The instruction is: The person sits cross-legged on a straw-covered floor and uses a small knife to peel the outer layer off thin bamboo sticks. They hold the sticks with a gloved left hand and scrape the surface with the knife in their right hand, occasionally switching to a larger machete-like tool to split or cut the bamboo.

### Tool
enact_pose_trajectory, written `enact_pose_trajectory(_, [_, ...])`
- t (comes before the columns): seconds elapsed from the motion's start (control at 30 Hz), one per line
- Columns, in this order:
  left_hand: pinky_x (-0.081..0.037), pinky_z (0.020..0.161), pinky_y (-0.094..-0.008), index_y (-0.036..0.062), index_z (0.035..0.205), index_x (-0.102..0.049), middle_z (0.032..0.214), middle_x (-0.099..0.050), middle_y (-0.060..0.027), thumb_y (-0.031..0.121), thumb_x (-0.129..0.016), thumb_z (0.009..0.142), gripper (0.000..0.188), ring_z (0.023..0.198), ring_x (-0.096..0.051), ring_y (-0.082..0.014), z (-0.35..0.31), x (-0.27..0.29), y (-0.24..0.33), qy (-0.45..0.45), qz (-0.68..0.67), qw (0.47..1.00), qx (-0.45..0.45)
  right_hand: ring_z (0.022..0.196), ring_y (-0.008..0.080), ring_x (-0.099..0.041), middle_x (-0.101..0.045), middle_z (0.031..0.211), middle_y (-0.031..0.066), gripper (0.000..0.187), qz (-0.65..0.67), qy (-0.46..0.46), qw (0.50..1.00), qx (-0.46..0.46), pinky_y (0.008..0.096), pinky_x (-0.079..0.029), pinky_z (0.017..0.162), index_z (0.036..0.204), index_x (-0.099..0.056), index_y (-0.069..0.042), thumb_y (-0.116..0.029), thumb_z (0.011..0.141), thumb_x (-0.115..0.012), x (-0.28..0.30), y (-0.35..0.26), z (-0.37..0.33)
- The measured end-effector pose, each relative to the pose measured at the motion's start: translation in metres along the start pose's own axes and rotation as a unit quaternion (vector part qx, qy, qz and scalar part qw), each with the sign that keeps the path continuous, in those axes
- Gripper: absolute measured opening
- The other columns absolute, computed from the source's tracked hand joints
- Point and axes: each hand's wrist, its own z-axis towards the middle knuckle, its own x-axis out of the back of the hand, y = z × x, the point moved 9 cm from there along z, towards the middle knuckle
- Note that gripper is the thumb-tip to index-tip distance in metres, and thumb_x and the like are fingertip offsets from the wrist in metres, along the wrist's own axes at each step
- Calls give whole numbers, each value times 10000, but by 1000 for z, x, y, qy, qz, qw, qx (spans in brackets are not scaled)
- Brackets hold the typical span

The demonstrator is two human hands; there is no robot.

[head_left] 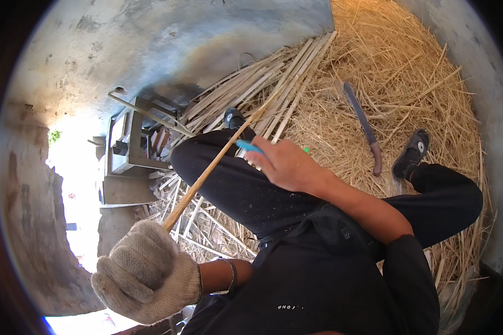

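Note:
A knitted grey-white work glove covers my left hand (145, 273), whose fingers are wrapped round the near end of a long, thin wooden stick (198, 181). The stick slants away from the glove toward the far right, passing over my left leg. My bare right hand (288, 164) is closed on a small blue tool (248, 147). The tool's tip lies at or very near the stick about midway along it; the blade or working end is hidden, so its kind cannot be made out.
A large knife (364, 125) with a dark blade and wooden handle lies on straw-like shavings (397, 61) by my right foot. Long wooden strips (251, 84) are piled beyond my left foot. A metal-framed stand (131, 145) stands at left beside a bright wall opening.

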Motion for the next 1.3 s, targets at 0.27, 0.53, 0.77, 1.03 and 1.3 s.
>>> enact_pose_trajectory(0.27, [-549,645,-361,-110,1220,-530,820,-593,-108,-84,-574,859,365,697,-573,-244,10,10,31,33,-4,999,-20,571,420,-605,-567,586,229,345,-6,1,999,-34,513,-449,548,1051,-521,0,-340,1048,-464,-15,17,8])
enact_pose_trajectory(0.53, [-468,713,-462,-80,1014,-431,852,-400,-134,159,-432,1009,239,804,-464,-278,6,-45,4,-199,-656,689,233,589,463,-611,-591,610,257,411,19,15,985,-173,533,-473,568,1059,-505,51,-350,1056,-414,-10,73,16])
enact_pose_trajectory(0.77, [-395,862,-471,-59,1001,-469,947,-342,-119,376,-378,1047,447,910,-345,-261,-12,-38,-19,69,-604,654,451,513,417,-575,-556,568,218,320,50,36,996,-65,502,-431,501,1059,-490,8,-310,1050,-457,-15,42,18])
enact_pose_trajectory(1.03, [-455,1031,-382,-59,1338,-452,1232,-488,-200,358,-438,1042,511,1158,-497,-308,-4,-45,-17,-61,-622,725,289,453,383,-555,-520,513,202,328,49,46,994,-83,483,-412,470,1095,-514,17,-302,1060,-447,-29,53,18])
enact_pose_trajectory(1.3, [-596,803,-297,-77,1387,-408,1279,-579,-259,179,-428,1056,420,1056,-669,-321,-6,-60,-54,-83,-540,765,341,488,398,-586,-543,519,186,354,94,60,982,-154,492,-444,502,1034,-505,34,-313,1051,-441,8,59,26])
